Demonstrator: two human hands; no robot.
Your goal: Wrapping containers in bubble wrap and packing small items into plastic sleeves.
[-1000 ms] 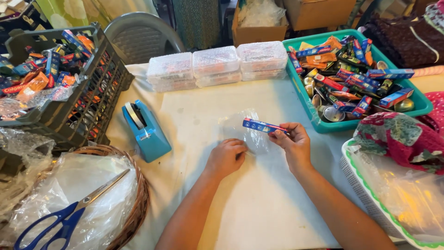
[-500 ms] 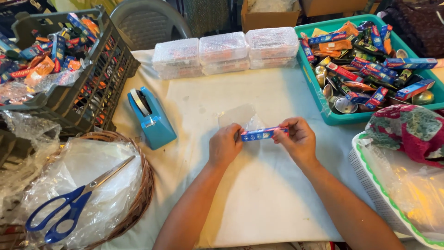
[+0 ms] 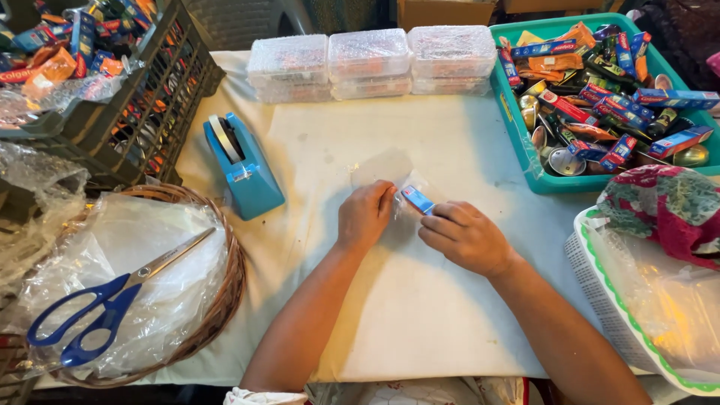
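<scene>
- The fingers of the right hand point(image 3: 466, 237) pinch one end of a small blue carton with a red tip point(image 3: 417, 199), narrow and closed on it; the carton lies tilted just above the white cloth of the table point(image 3: 420, 315), between the two hands.
- The left hand point(image 3: 365, 215) curls its fingers shut on a clear thin plastic sleeve point(image 3: 397, 196) that wraps the carton's near end; how far the carton sits inside the sleeve is hard to tell.
- As a judgement: this one carton looks part-way wrapped, with the sleeve on but not yet closed or taped.
- Just left of the hands stands a light blue tape dispenser point(image 3: 245, 166), untouched.
- Along the far edge lie three flat bundles in bubble wrap point(image 3: 369, 62), which look finished.
- To the right, a green plastic tray point(image 3: 517, 135) holds many loose blue and red cartons and small tins, seemingly still to be wrapped.
- To the left, a dark plastic crate point(image 3: 161, 105) holds more such cartons.
- Nearer, a wicker basket point(image 3: 225, 300) lined with clear plastic carries blue-handled scissors point(image 3: 97, 315).
- At the right edge sits a white basket with a green rim point(image 3: 600, 300) under a flowered cloth point(image 3: 667, 210).
</scene>
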